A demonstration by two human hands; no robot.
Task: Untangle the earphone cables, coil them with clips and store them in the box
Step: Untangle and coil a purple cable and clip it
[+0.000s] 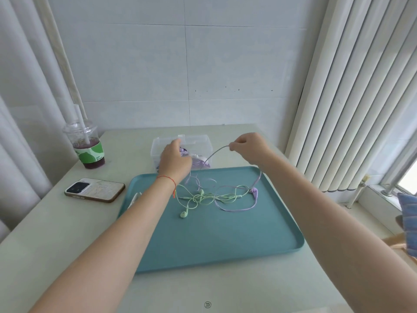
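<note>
Fingers of the left hand vanish inside the clear box, so its grasp stays unreadable. Right hand pinches the purple cable.

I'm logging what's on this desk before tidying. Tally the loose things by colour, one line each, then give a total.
Green: 1, the tangled mint-green earphone cable on the tray.
Purple: 1, the lilac earphone cable that the right hand pinches.
Teal: 1, the flat plastic tray.
Clear: 2, the lidless plastic storage box and the domed plastic drink cup.
White: 1, the smartphone lying face down.
Total: 6
</note>
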